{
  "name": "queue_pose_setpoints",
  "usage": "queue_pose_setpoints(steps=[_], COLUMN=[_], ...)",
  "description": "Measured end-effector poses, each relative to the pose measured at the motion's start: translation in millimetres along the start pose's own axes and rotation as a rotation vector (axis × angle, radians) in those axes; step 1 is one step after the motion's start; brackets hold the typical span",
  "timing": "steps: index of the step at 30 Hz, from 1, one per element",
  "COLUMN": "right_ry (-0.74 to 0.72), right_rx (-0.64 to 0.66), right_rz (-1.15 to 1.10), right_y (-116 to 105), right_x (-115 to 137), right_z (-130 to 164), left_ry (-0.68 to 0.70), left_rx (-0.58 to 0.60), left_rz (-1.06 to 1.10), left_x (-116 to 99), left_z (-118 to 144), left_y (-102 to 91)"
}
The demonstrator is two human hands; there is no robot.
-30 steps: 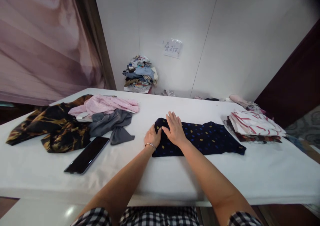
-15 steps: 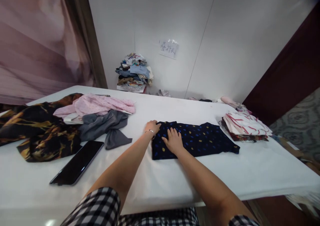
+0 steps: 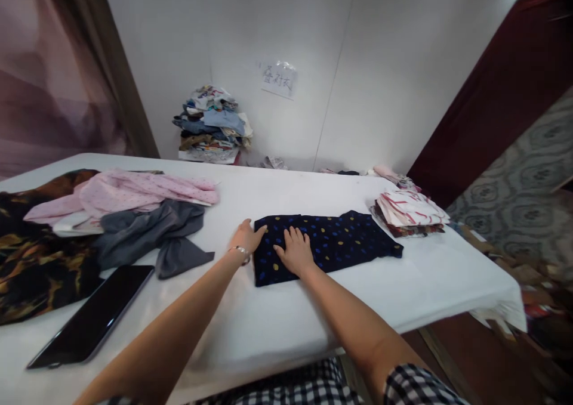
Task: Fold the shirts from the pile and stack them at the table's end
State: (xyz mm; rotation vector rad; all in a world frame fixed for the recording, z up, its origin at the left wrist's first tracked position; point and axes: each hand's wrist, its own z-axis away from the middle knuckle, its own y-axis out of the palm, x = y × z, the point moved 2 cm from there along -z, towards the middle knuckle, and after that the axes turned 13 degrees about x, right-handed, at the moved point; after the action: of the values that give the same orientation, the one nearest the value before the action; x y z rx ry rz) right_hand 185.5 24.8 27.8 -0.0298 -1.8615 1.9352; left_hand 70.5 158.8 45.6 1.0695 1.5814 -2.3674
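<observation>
A dark navy shirt [image 3: 333, 243] with blue and yellow spots lies folded into a long strip on the white table. At its left end, my left hand [image 3: 246, 238] rests with fingers apart, the thumb over the edge of the cloth. A bracelet circles that wrist. Flat on the left part of the shirt lies my right hand [image 3: 295, 252], its fingers spread. To the right, close to the shirt's narrow end, sits a stack of folded clothes [image 3: 409, 209] with a white and red piece on top.
On the left are a pink dotted garment [image 3: 134, 191], a grey garment [image 3: 147, 229] and a black-and-gold patterned one [image 3: 40, 274]. A phone [image 3: 96, 315] lies near the front left. Behind the table rises a tall clothes pile [image 3: 212, 124], and a paper sign [image 3: 278, 81] hangs on the wall.
The view has turned to the right, so everything appears further left. My left hand has slid slightly outward from the shirt's far left corner. My right hand stays flat on the cloth.
</observation>
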Motion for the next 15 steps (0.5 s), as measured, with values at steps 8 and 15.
queue_pose_setpoints(steps=[8, 15], right_ry=[0.037, -0.211], right_rx=[0.075, 0.201], right_rz=[-0.104, -0.32], right_y=[-14, -37], right_x=[6, 34], right_z=[-3, 24], left_ry=[0.011, 0.04], left_rx=[0.121, -0.051], left_rz=[0.055, 0.033], left_x=[-13, 11], left_z=[22, 50], left_y=[4.1, -60.9])
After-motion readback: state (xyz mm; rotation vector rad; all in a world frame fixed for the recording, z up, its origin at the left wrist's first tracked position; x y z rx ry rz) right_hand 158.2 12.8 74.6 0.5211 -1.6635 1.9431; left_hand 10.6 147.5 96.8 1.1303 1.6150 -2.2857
